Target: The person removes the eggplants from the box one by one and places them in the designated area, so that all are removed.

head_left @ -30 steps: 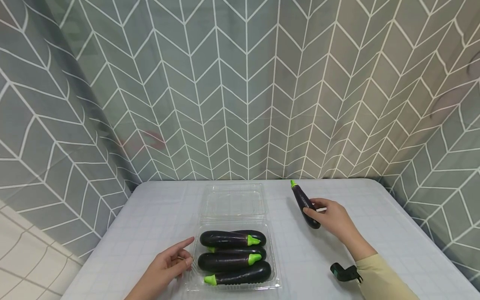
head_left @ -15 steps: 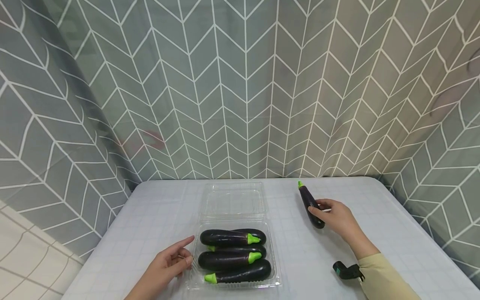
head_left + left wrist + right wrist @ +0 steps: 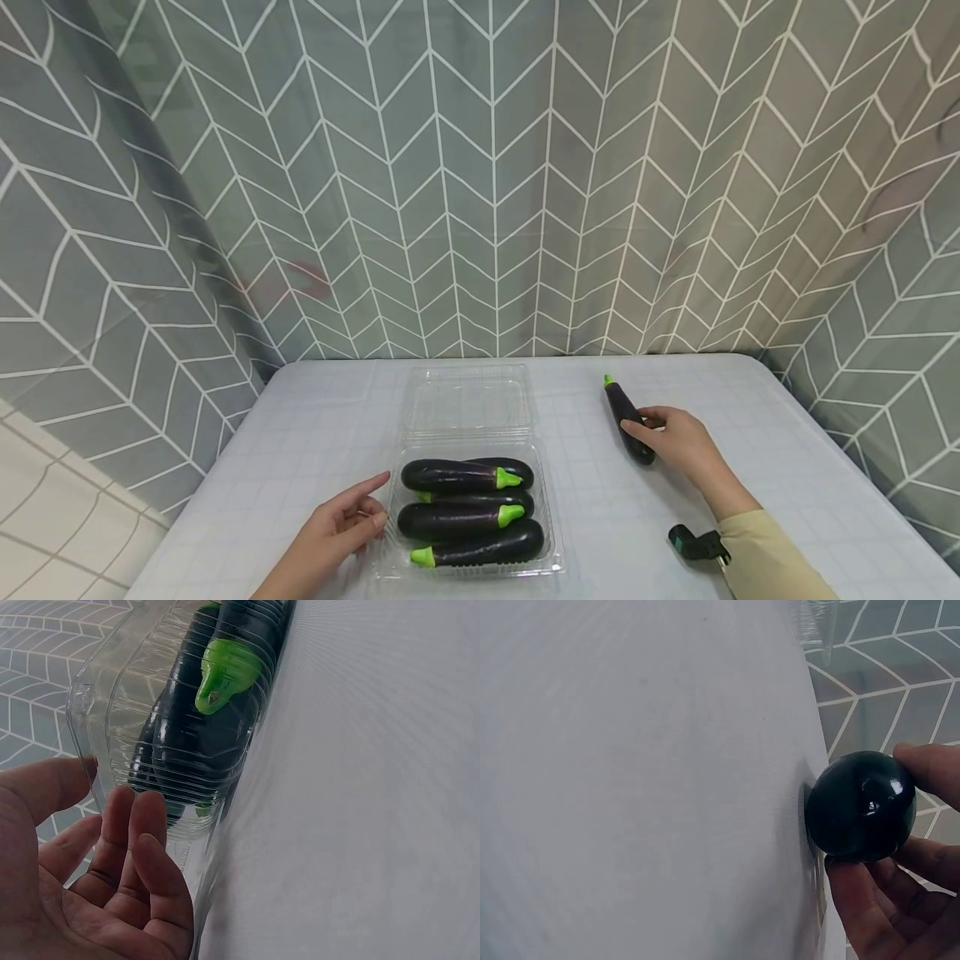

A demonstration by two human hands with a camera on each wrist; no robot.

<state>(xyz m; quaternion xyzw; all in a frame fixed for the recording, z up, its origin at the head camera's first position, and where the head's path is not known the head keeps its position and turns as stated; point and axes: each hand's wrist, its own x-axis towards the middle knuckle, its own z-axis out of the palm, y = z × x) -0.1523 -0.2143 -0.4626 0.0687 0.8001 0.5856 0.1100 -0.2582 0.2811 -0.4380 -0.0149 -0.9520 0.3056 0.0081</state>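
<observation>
Eggplant (image 3: pixel 622 405): I have it in the right hand (image 3: pixel 675 442), clamped near its fat end, likely for control.
Box (image 3: pixel 553 542): just right of the left hand (image 3: pixel 335 529), whose fingers I see parted beside it, perhaps for steadying.

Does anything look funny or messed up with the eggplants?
Nothing looks spilled or broken. But the front eggplant in the box is turned around: its green end points left, while the top two eggplants point theirs right. Another eggplant is outside, in the right hand.
</observation>
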